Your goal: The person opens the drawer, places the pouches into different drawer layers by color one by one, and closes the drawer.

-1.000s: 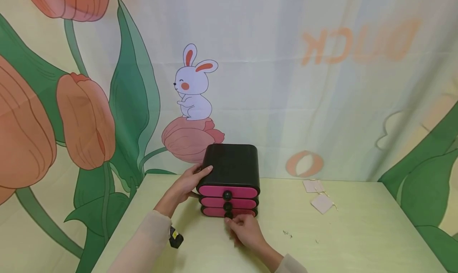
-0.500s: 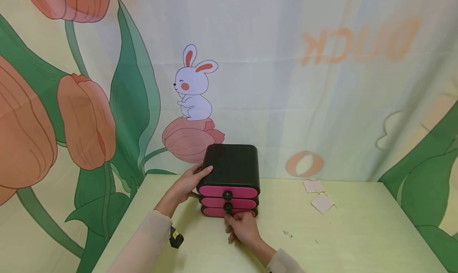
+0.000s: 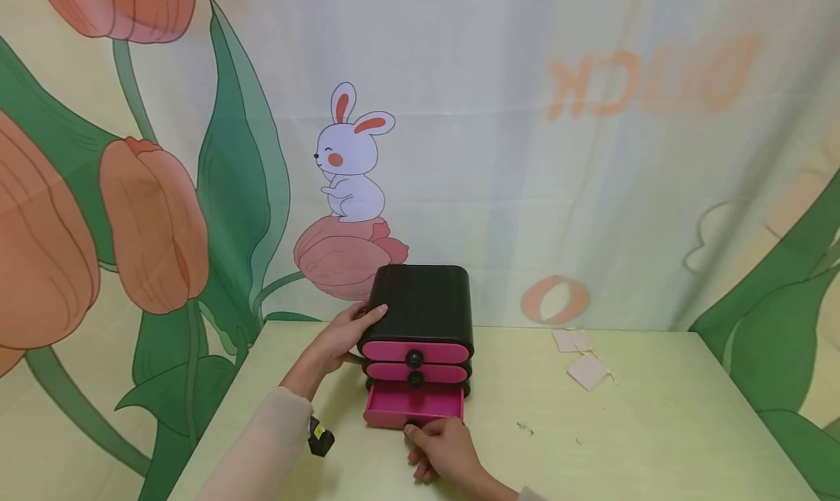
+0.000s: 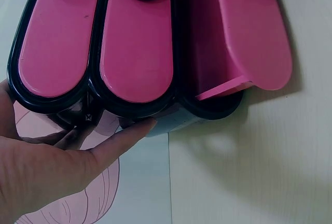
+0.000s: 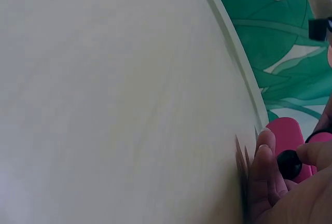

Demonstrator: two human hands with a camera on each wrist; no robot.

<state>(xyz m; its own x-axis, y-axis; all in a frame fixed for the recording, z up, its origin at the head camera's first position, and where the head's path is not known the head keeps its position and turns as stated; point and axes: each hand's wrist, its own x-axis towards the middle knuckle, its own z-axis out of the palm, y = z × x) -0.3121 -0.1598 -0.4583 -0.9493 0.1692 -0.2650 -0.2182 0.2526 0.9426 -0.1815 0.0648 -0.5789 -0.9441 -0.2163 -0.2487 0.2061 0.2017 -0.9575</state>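
A small black cabinet (image 3: 420, 304) with three pink drawer fronts and round black knobs stands on the table. Its bottom drawer (image 3: 387, 418) is pulled partway out, showing the pink inside. My left hand (image 3: 344, 335) holds the cabinet's left side, thumb over the top edge; in the left wrist view its other fingers (image 4: 122, 141) reach along the side and partly behind. At the drawer's front, my right hand (image 3: 449, 450) pinches the bottom knob (image 5: 289, 164) between thumb and fingers. Both upper drawers, the top one (image 4: 59, 42) and the middle one (image 4: 137, 53), are closed.
Two pale square tags (image 3: 588, 372) with thin strings lie at the back right of the table (image 3: 689, 421). Small dark bits (image 3: 525, 428) are scattered right of my right hand. A printed cloth (image 3: 499, 158) hangs behind the table. A black device (image 3: 321, 437) shows beside my left sleeve.
The bottom drawer has slid out toward me, with my right hand at its knob moving nearer. My left hand keeps its place on the cabinet.
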